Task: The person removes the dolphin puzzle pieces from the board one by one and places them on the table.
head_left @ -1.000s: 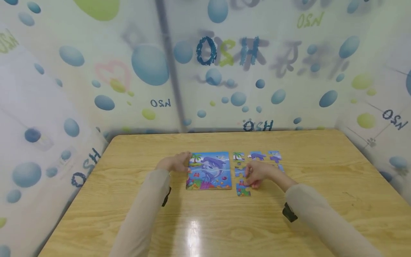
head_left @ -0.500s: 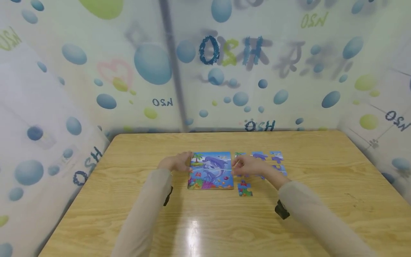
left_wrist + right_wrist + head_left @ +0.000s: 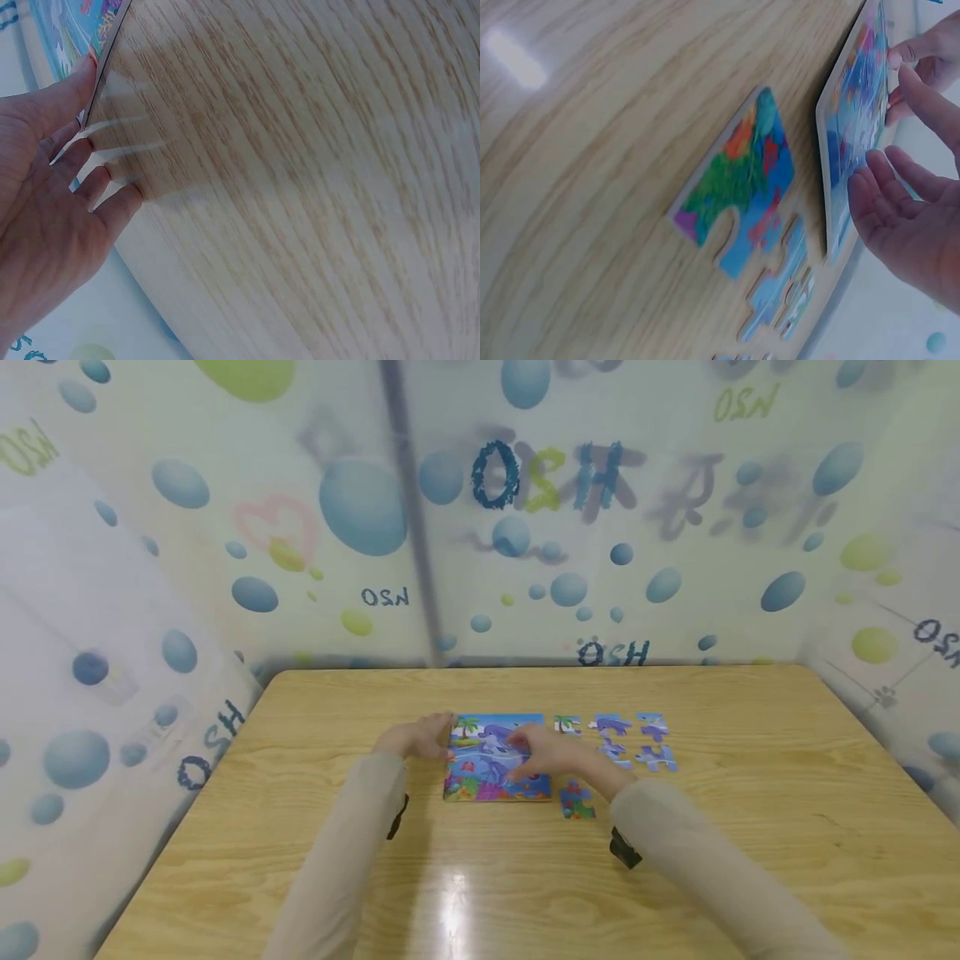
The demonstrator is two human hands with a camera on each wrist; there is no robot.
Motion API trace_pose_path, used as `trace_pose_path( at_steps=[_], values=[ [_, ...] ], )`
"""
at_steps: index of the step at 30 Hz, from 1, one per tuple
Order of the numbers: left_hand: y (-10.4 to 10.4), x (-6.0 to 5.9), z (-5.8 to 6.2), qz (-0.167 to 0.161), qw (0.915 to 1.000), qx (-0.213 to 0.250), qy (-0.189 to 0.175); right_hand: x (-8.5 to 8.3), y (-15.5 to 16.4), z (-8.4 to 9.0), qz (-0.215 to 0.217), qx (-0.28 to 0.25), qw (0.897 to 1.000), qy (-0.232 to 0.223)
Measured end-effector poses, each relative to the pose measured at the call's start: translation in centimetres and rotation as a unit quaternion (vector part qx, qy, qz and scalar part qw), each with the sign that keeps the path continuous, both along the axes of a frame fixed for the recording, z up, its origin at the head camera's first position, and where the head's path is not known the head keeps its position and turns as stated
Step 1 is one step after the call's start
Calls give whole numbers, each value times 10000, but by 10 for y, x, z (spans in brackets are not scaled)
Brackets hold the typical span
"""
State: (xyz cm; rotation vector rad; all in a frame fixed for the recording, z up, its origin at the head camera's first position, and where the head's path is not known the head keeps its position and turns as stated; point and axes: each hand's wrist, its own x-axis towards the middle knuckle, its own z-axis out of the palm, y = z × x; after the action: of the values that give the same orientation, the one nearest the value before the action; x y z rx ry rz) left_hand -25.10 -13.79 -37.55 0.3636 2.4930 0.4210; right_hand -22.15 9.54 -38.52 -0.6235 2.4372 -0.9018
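A dolphin puzzle board (image 3: 487, 768) lies flat on the wooden table (image 3: 480, 877). My left hand (image 3: 422, 739) rests at the board's left edge with its fingers straight; in the left wrist view the thumb (image 3: 84, 79) touches the board's edge (image 3: 105, 45) and the fingertips press the table. My right hand (image 3: 542, 752) hovers over the right part of the board, fingers relaxed and holding nothing. The right wrist view shows its palm (image 3: 919, 225) just above the board (image 3: 851, 127). A colourful loose piece (image 3: 576, 800) (image 3: 739, 180) lies just right of the board's near corner.
Several loose puzzle pieces (image 3: 626, 739) lie in rows to the right of the board. Translucent walls printed with bubbles (image 3: 360, 510) close in the table on three sides. A glare spot (image 3: 453, 902) shines on the near wood.
My right hand has moved left from the loose pieces to above the board's right part. My left hand has stayed at the board's left edge.
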Motion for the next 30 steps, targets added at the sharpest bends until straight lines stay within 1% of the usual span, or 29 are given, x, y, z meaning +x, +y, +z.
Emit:
trace_pose_path(
  at_steps=[3,6,8,11,12,15,18,19,22,26,30],
  values=[
    [0,0,0,19,10000,36,4,0,-10,0,67,91,9999,26],
    [1,1,1,16,10000,92,16,1,-19,-1,12,350,9994,43],
    [1,0,-1,38,9999,123,-18,2,-24,-2,48,465,9989,50],
    [-1,-4,-4,60,9999,124,-62,3,-29,-2,170,601,9980,132],
    [-1,-5,-6,11,9999,112,-39,4,-30,-3,199,610,9978,147],
    [-2,-8,-7,0,10000,71,-40,5,-33,-3,196,669,9974,184],
    [-1,-6,-6,27,10000,65,-58,6,-34,-3,107,675,9976,123],
    [0,-5,-5,89,9999,66,-96,6,-34,-3,93,677,9976,130],
    [0,-2,-3,50,10000,56,-57,6,-34,-2,88,681,9975,168],
    [1,0,-1,-39,10000,3,5,7,-34,-2,-33,577,9980,258],
    [1,0,-1,5,10000,-1,-8,8,-35,0,-127,434,9986,291]
  ],
)
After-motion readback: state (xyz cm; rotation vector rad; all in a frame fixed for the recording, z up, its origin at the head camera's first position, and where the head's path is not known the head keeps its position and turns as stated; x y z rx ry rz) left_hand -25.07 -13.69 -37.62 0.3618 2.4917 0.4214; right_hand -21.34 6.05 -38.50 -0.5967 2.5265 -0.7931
